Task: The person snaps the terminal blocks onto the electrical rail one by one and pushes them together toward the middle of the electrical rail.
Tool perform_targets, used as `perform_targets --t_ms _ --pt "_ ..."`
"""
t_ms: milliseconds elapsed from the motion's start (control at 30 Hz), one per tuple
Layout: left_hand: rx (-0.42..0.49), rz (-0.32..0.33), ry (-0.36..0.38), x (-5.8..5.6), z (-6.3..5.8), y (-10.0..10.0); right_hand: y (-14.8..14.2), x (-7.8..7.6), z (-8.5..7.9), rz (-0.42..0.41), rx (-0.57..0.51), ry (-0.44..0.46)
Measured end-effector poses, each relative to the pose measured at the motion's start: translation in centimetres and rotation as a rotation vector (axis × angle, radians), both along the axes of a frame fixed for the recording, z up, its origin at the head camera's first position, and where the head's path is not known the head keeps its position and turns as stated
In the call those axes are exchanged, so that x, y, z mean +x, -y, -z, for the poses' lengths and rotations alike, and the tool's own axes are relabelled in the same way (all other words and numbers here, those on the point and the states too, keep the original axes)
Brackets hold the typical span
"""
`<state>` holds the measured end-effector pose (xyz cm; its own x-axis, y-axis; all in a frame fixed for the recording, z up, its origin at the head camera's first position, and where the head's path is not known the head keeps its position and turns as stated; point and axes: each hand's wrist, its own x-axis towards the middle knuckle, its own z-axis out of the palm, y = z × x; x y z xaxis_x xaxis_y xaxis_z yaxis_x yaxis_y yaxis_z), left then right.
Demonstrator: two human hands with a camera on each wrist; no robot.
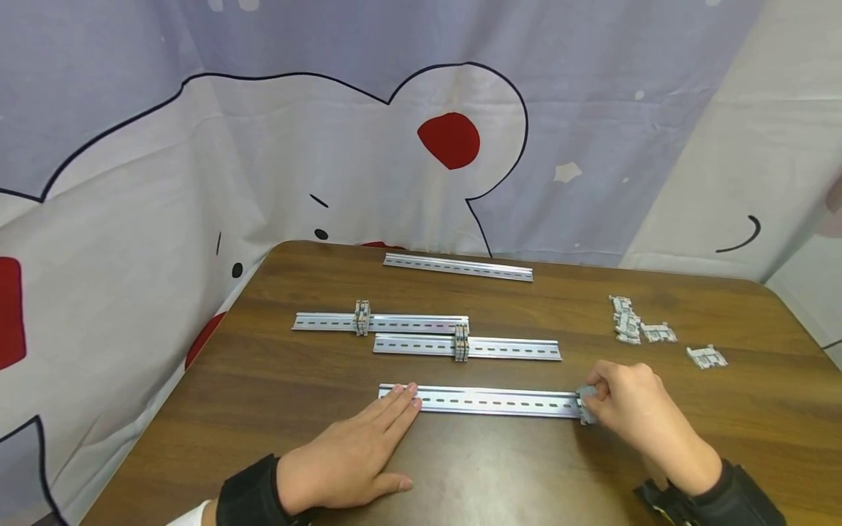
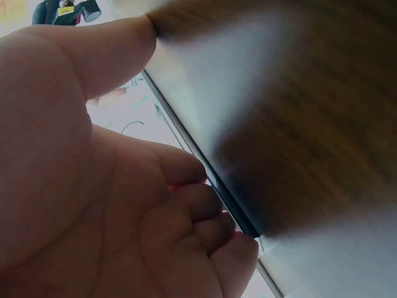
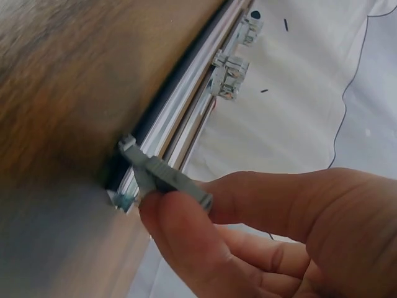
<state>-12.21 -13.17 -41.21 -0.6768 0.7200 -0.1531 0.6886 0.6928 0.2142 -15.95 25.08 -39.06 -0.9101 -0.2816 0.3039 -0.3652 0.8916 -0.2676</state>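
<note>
A slotted metal DIN rail (image 1: 493,401) lies nearest on the table, crosswise in the head view. My left hand (image 1: 349,456) rests with its fingertips on the rail's left end, fingers extended and thumb apart on the tabletop. At the right end, my right hand (image 1: 634,409) pinches a grey terminal block (image 3: 170,179) between thumb and fingers. That block (image 1: 585,406) sits across the rail's end; whether it is clipped on cannot be told. In the left wrist view, the palm of the left hand (image 2: 124,205) shows beside the rail's dark edge.
Behind lie two more rails, the left one (image 1: 408,324) and the right one (image 1: 509,348), each carrying upright terminal blocks (image 1: 362,318). A bare rail (image 1: 460,267) lies near the table's back edge. Several loose terminal blocks (image 1: 627,321) lie at the right. A patterned curtain (image 1: 342,161) hangs behind.
</note>
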Motion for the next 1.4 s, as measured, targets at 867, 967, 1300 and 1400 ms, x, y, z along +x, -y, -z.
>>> perform_targets --t_ms 867,967,1300,1400 --pt "-0.024 -0.016 -0.011 -0.4 -0.8 0.2 0.9 -2.3 -1.2 -0.052 -0.061 0.169" --pt "-0.024 -0.022 -0.004 -0.4 -0.8 0.3 1.0 -2.7 -1.4 -0.057 -0.086 0.241" --pt "-0.022 0.001 -0.006 -0.2 -0.2 -0.1 0.8 -2.2 -1.3 -0.003 -0.059 0.346" --pt "-0.021 0.001 0.001 0.0 -0.2 -0.1 0.4 -1.9 -1.4 -0.022 -0.078 0.409"
